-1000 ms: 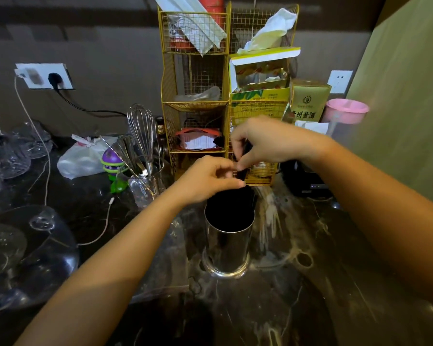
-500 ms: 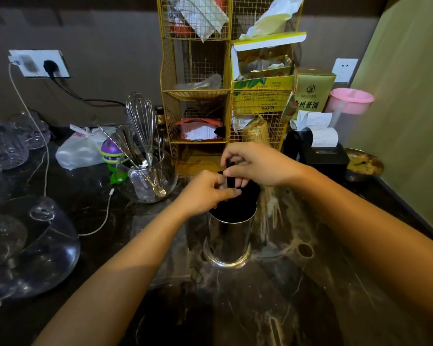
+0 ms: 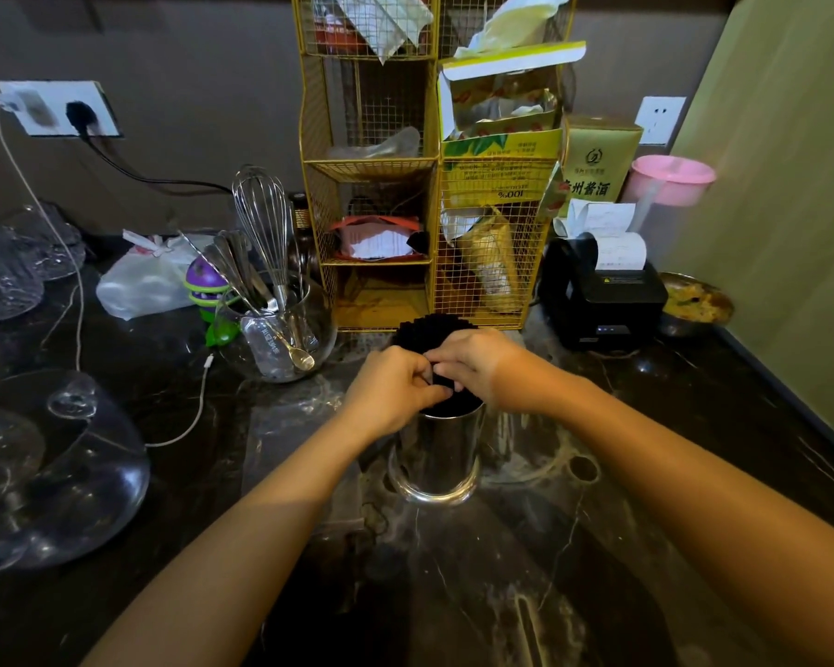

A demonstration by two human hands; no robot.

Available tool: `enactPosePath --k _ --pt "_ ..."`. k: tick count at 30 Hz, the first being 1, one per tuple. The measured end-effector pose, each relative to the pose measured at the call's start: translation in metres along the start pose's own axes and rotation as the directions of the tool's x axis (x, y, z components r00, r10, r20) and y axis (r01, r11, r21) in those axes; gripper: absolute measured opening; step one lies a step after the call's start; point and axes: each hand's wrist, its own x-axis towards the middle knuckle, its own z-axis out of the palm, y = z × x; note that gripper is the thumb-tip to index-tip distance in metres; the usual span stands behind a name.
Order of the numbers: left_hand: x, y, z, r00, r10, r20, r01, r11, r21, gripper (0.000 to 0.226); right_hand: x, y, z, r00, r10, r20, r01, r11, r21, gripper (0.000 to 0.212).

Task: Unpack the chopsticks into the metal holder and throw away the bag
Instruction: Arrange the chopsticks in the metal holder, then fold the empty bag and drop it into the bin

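A shiny metal holder (image 3: 435, 462) stands upright on the dark marble counter, in the middle. A bundle of black chopsticks (image 3: 427, 330) stands in it, the ridged tops showing above and behind my fingers. My left hand (image 3: 390, 393) and my right hand (image 3: 477, 363) meet over the holder's mouth, fingers pinched on the bundle. A clear plastic sheet (image 3: 299, 440), possibly the bag, lies flat on the counter left of the holder; I cannot tell for sure.
A gold wire rack (image 3: 434, 161) full of packets rises just behind the holder. A glass bowl (image 3: 285, 329) with a whisk and spoons sits to the left, large glassware (image 3: 59, 464) at far left. A black receipt printer (image 3: 607, 300) stands at right.
Both hands have come down from in front of the rack to the holder's mouth. The chopstick bundle has sunk into the holder, and its tops now show behind my fingers.
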Motion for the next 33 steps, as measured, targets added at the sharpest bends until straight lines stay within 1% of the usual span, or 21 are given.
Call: enactPosePath --k 5,7,9,11,12,15,18,21,23,26,28,31,33 --pt "0.001 0.000 0.001 1.000 -0.014 -0.007 0.014 0.999 0.029 0.019 0.002 0.001 0.005 1.000 -0.001 0.017 0.002 0.999 -0.054 0.033" --pt "0.001 0.001 0.000 1.000 -0.025 0.003 0.025 1.000 0.009 0.022 0.003 0.003 0.006 1.000 -0.006 -0.005 0.005 1.000 -0.018 0.034" --pt "0.000 0.001 -0.004 0.999 -0.031 0.010 0.031 0.998 -0.046 0.022 0.000 0.005 0.004 0.999 0.002 -0.052 0.001 0.998 0.057 0.042" --pt "-0.001 0.002 -0.011 1.000 -0.019 -0.014 0.018 0.998 -0.058 0.010 -0.003 0.006 0.001 0.993 -0.010 -0.118 0.023 0.993 0.113 0.048" --pt "-0.002 0.002 -0.016 0.999 -0.008 -0.042 0.006 0.999 -0.053 0.011 -0.004 0.006 -0.002 0.987 -0.026 -0.158 0.047 0.990 0.132 0.048" --pt "-0.006 0.000 -0.034 0.994 0.032 -0.107 -0.038 0.998 -0.052 0.024 -0.009 0.003 -0.010 0.961 -0.059 -0.271 0.105 0.982 0.157 0.048" --pt "-0.016 -0.006 -0.052 0.985 0.082 -0.153 -0.078 0.996 0.034 0.033 -0.011 -0.009 -0.010 0.936 -0.090 -0.340 0.153 0.975 0.163 0.049" --pt "-0.027 -0.021 -0.067 0.985 0.097 -0.141 -0.078 0.988 0.134 0.037 -0.009 -0.026 -0.002 0.923 -0.151 -0.355 0.220 0.961 0.165 0.050" --pt "-0.038 -0.034 -0.073 0.989 0.081 -0.122 -0.057 0.981 0.187 0.037 -0.007 -0.039 0.008 0.921 -0.194 -0.336 0.265 0.948 0.177 0.051" --pt "-0.058 -0.060 -0.074 0.996 0.048 -0.081 -0.025 0.966 0.259 0.038 0.000 -0.057 0.032 0.929 -0.255 -0.270 0.315 0.926 0.207 0.053" --pt "-0.073 -0.080 -0.071 0.999 -0.010 -0.040 0.022 0.951 0.308 0.040 0.005 -0.065 0.054 0.933 -0.286 -0.217 0.330 0.921 0.207 0.055" --pt "-0.095 -0.110 -0.059 0.995 -0.098 0.038 0.077 0.926 0.369 0.039 0.016 -0.071 0.092 0.955 -0.286 -0.081 0.296 0.940 0.168 0.056" --pt "-0.109 -0.127 -0.048 0.987 -0.132 0.096 0.080 0.903 0.421 0.039 0.021 -0.069 0.117 0.960 -0.279 0.027 0.275 0.956 0.102 0.055"
